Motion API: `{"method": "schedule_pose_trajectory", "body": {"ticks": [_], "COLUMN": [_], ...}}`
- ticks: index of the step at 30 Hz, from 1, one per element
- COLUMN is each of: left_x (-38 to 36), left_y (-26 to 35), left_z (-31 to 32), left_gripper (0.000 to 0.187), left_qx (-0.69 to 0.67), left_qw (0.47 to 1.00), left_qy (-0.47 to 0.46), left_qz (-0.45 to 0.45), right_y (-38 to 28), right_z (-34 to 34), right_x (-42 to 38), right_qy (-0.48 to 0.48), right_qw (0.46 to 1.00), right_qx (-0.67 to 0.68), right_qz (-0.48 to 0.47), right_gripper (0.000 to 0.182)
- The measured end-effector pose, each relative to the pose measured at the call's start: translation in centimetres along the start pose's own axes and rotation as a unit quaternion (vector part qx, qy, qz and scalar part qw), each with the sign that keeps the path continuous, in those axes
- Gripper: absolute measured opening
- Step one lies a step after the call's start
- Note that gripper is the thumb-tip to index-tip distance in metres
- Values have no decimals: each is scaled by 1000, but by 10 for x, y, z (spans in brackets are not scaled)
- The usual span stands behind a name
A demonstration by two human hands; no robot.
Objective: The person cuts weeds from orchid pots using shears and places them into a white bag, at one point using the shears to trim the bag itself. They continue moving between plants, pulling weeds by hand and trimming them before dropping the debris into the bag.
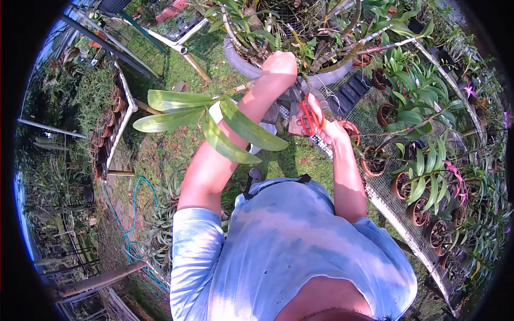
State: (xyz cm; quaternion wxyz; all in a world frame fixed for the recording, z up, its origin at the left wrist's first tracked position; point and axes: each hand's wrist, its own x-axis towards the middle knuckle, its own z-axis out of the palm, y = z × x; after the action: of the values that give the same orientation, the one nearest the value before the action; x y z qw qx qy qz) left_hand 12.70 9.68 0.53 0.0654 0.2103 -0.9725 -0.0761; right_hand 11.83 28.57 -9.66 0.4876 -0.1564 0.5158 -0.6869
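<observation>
My left hand [280, 65] is closed at the near edge of a large orchid planter with a thick grey rim [235, 56]; what its fingers grip is hidden. A stem with several long green leaves [230, 123] lies across my left forearm. My right hand [333, 131] is wrapped round red-handled cutters [309, 115], to the right of and below my left hand. The cutters' blades point up toward the planter's rim and are hard to make out among the stems and shadow.
Potted orchids [373, 160] stand on a wire-mesh bench along the right. A white-edged rack of pots [128, 109] is at the left. A teal hose [127, 235] lies on the ground at lower left, near a wooden pole [101, 279].
</observation>
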Motion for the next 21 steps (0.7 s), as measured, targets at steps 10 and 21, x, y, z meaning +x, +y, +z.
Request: {"method": "schedule_pose_trajectory", "body": {"ticks": [10, 21], "left_x": [18, 30], "left_y": [8, 3], "left_z": [4, -4], "left_gripper": [25, 30], "left_qx": [48, 58], "left_qw": [997, 993], "left_qy": [-36, -102], "left_qz": [-43, -27], "right_y": [-3, -4], "right_z": [3, 3], "right_x": [-9, -3], "right_qy": [3, -69], "right_qw": [1000, 994], "right_qx": [-12, 84], "right_qz": [1, -20], "right_gripper": [64, 59]}}
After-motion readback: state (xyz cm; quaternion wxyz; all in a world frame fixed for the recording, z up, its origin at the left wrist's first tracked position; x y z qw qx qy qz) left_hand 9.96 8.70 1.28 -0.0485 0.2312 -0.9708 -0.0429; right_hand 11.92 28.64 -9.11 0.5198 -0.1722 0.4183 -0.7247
